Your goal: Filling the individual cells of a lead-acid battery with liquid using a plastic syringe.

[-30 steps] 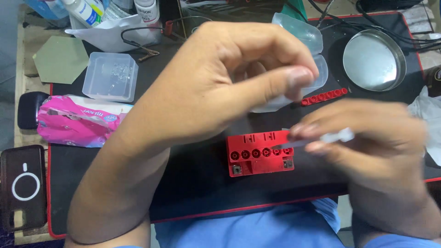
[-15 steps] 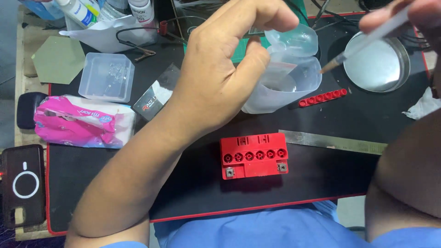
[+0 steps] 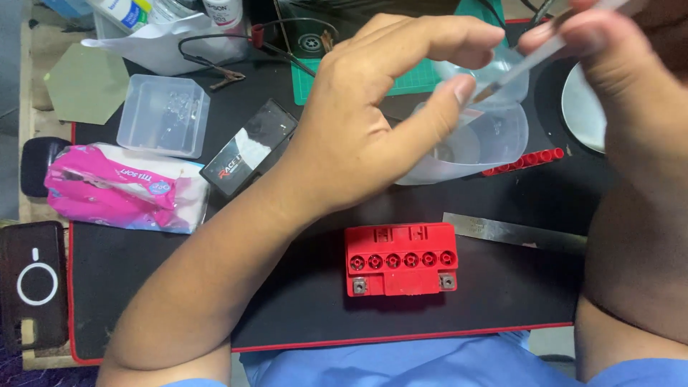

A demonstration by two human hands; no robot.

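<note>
The right hand point(image 3: 609, 64) has its grip closed on a thin clear plastic dropper tube point(image 3: 534, 57), whose tip slants down toward the left hand point(image 3: 373, 115). The left hand's grip is half closed, thumb and forefinger curled but pinching nothing that shows, hovering over a clear plastic measuring cup point(image 3: 487, 143) and hiding much of its near wall. Just behind the cup lies a strip of small red caps point(image 3: 527, 161). Nearer the person, on the black mat of the worktop point(image 3: 287, 301), sits a small red rectangular battery with six round filler holes point(image 3: 400, 259), untouched, with a flat steel ruler point(image 3: 512, 233) to its right. Left of the forearm lie a black battery box point(image 3: 247, 147), a clear square tub point(image 3: 163, 115) and a pink tissue pack point(image 3: 122, 188).
</note>
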